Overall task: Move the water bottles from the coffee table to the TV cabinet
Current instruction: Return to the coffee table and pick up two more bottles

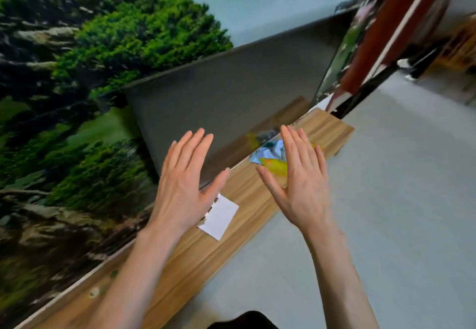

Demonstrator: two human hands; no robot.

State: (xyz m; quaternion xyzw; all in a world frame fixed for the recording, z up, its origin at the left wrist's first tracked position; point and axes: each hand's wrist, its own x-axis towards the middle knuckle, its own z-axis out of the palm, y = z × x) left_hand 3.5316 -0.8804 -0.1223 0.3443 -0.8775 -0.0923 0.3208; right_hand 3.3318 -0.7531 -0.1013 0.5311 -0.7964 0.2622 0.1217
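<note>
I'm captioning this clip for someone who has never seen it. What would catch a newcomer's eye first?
Two bare, empty hands held open in the middle of the view: the left hand and the right hand, fingers spread, above a wooden cabinet top. Behind them a dark TV screen stands against a big green forest mural. On the wood lie a white card and a crumpled blue-and-yellow wrapper; no bottle is in sight.
</note>
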